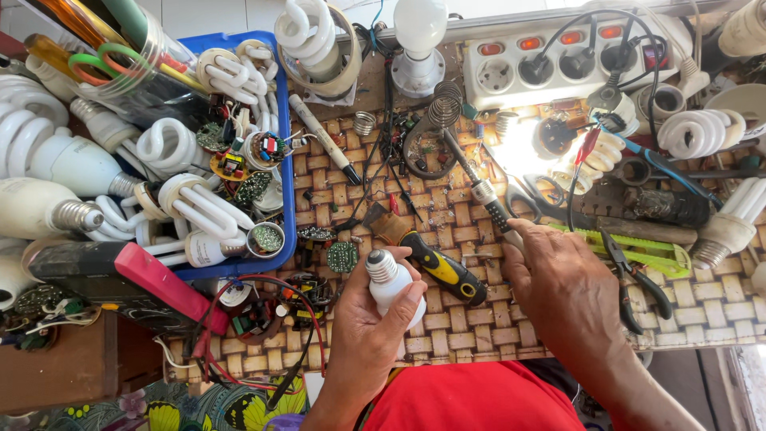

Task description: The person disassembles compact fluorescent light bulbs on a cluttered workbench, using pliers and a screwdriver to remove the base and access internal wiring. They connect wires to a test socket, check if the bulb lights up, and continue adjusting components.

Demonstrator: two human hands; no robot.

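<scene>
Bulb [392, 283] sits base-up in the left hand [369, 327] grip; right hand [558, 291] closes on the soldering iron [479, 191] handle just beyond it. Likely next: tip to base.

No packages, signs or screens show on the worktop [447, 319]; no label can be made out among the clutter.

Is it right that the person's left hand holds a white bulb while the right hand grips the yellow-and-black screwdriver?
Not quite. In the head view the left hand holds the white bulb, but the right hand grips the soldering iron; the yellow-and-black screwdriver lies untouched on the woven mat.
</scene>
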